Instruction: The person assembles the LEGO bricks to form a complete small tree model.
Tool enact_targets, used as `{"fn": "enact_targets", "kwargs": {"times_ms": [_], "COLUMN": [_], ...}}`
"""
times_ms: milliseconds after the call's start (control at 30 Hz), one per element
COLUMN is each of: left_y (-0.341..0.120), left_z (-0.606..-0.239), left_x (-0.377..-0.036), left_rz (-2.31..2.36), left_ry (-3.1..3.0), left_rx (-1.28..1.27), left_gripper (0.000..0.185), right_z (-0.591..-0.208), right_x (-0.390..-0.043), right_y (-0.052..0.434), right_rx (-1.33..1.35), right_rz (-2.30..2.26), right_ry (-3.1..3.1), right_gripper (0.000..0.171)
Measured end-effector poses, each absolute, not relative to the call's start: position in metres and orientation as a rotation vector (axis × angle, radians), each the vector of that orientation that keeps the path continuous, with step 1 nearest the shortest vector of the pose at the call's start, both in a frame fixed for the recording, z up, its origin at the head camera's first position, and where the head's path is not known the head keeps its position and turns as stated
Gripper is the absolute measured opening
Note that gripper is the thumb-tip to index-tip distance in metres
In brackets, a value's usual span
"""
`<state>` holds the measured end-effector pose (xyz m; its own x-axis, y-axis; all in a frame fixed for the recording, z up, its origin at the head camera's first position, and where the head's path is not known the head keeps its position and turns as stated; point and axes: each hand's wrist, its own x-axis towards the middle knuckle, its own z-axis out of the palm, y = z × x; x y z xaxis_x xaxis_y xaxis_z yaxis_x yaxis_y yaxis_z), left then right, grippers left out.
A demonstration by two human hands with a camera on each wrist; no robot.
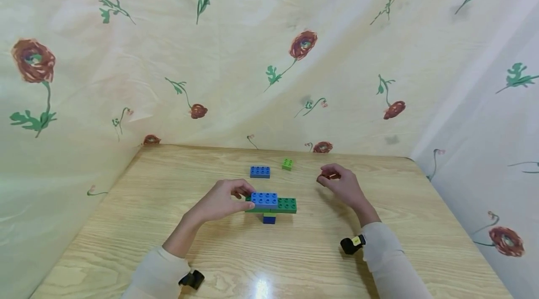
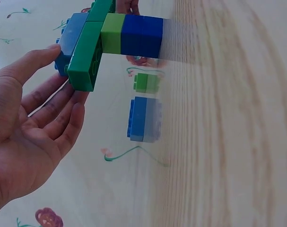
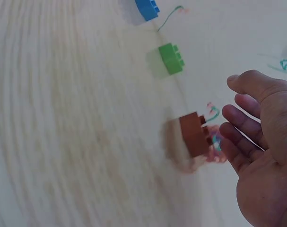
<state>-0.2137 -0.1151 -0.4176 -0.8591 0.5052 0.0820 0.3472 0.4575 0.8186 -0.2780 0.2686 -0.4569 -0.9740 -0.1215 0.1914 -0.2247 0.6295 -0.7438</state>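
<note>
left hand [image 1: 221, 201]: fingers straight, grip touching blue top brick of the plastic brick stack [image 1: 271, 205] mid-table [image 1: 126, 224]
right hand [image 1: 342, 184]: grip wide, brown plastic brick [image 3: 194, 135] just beside fingertips, untouched

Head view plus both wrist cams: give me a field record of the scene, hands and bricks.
surface: wooden table
left hand: left hand with fingers straight against the blue brick on top of the brick stack
stack: long green brick crosswise on a lime brick over a dark blue brick, standing on the table
right hand: right hand open beside the brown brick, not touching it in the right wrist view
loose bricks: blue brick at the back; small green brick
backdrop: flowered cloth
</note>
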Motion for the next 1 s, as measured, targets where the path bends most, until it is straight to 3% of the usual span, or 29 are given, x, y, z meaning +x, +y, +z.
{"fn": "enact_targets", "kwargs": {"times_ms": [1000], "left_y": [-0.115], "left_z": [-0.421], "left_x": [-0.216], "left_rz": [1.390], "left_ry": [2.510], "left_rx": [0.754], "left_gripper": [0.027], "right_z": [-0.483], "right_x": [-0.289], "right_y": [0.289], "right_rx": [0.137], "right_rz": [1.226], "right_ry": [-2.858], "right_gripper": [0.044]}}
